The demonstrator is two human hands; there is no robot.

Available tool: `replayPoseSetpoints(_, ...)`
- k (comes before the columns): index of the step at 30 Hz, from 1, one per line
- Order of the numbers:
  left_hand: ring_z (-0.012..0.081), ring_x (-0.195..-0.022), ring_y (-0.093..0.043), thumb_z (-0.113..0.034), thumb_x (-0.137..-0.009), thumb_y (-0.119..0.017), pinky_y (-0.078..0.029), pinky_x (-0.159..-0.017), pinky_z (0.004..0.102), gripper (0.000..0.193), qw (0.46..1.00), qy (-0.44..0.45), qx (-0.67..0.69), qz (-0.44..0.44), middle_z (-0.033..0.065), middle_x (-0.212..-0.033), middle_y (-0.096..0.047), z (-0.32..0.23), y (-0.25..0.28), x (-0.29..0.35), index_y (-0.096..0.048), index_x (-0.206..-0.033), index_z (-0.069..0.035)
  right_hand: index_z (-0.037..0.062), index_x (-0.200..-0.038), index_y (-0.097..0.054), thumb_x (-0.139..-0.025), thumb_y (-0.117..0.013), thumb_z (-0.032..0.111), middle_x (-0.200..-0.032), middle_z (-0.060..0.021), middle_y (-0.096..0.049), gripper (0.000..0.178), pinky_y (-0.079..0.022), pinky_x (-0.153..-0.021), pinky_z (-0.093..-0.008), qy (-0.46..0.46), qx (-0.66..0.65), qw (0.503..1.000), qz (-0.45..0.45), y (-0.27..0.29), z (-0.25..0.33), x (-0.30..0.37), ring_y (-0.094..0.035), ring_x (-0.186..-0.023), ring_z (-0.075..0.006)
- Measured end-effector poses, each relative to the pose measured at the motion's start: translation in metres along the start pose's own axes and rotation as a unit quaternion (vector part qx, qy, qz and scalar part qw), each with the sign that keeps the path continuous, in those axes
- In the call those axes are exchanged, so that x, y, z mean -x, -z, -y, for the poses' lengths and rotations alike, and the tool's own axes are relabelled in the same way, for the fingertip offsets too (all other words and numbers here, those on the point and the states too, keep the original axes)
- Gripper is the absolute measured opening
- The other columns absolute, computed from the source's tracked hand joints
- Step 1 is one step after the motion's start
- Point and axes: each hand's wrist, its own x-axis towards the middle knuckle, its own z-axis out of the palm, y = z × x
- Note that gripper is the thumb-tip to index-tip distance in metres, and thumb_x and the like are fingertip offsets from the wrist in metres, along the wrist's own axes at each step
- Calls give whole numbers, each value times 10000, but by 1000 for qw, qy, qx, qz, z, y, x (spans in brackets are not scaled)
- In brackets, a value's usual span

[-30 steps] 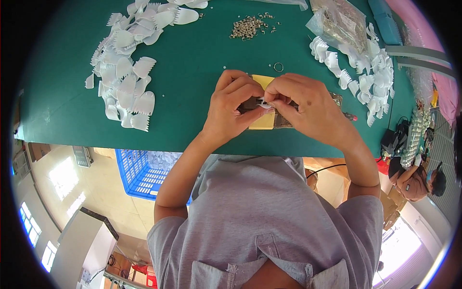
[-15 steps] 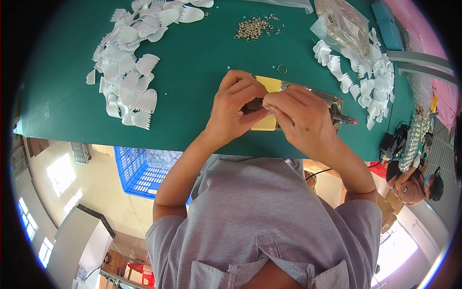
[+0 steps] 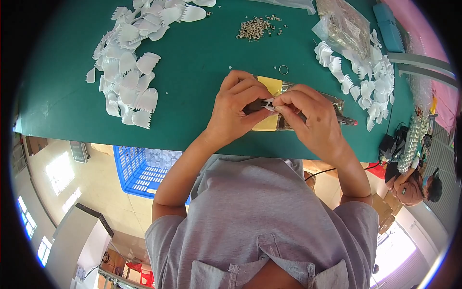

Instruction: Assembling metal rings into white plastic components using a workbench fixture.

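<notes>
My left hand (image 3: 237,105) is closed, its thumb and fingers wrapped round a dark piece (image 3: 252,106) that is mostly hidden by them. A small white plastic part (image 3: 269,104) sticks out on the right side of the dark piece. My right hand (image 3: 312,113) pinches at the right end of this white part with thumb and forefinger. Beneath both hands lies a yellow pad (image 3: 263,126) on a dark, shiny flat block (image 3: 336,102). A dark rod with a pink tip (image 3: 347,121) pokes out beyond my right hand.
White toothed plastic clip halves (image 3: 128,86) are heaped at the left, with more (image 3: 367,89) at the right. Small metal springs (image 3: 253,29) form a pile at the far middle. A metal ring (image 3: 283,70) lies before it. A blue basket (image 3: 126,168) stands below the table edge.
My right hand has shifted slightly right and its fingertips have drawn back, so the white part between my hands now shows. My left hand has barely moved.
</notes>
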Motion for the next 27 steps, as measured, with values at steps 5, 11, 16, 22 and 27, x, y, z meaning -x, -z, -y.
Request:
replayPoseSetpoints(5,272,-1035,-603,-73,-649,-887,-526,-881,392,316,1000,0,2,-3,-6,-962,-718,0,-1,-1,-738,-927,-91,4,-989,-679,-913,-738,20,-951,-110,-676,98,-555,-720,-386,31,79,996,-15,-2,5,-4,-675,-820,-291)
replayPoseSetpoints(11,272,-1029,-607,-67,-639,-887,-527,-875,388,317,1000,-3,-2,-8,-4,-957,-718,-2,0,-2,-734,-916,-87,20,-1009,-651,-910,-722,22,-957,-104,-643,122,-543,-727,-424,57,145,988,-6,-3,6,-5,-656,-852,-317)
replayPoseSetpoints(16,274,-1032,-605,-59,-643,-878,-527,-877,393,308,1000,-2,-4,-6,-3,-953,-717,-2,0,-1,-733,-913,-86,30,-1000,-614,-880,-693,38,-925,-98,-599,144,-540,-790,-432,66,182,981,6,-9,8,-3,-634,-898,-294)
replayPoseSetpoints(22,273,-1040,-605,-51,-645,-871,-517,-893,394,304,1000,4,3,-3,-3,-958,-718,0,0,1,-734,-914,-88,33,-956,-659,-836,-740,0,-903,-87,-641,148,-552,-714,-403,81,124,988,-48,-17,7,0,-649,-830,-282)
replayPoseSetpoints(27,273,-1036,-613,-62,-642,-883,-512,-896,401,323,1000,3,-3,3,0,-961,-719,-1,1,0,-732,-926,-89,61,-891,-696,-816,-776,31,-871,-51,-696,114,-543,-693,-381,63,116,986,-103,-21,7,2,-635,-789,-270)
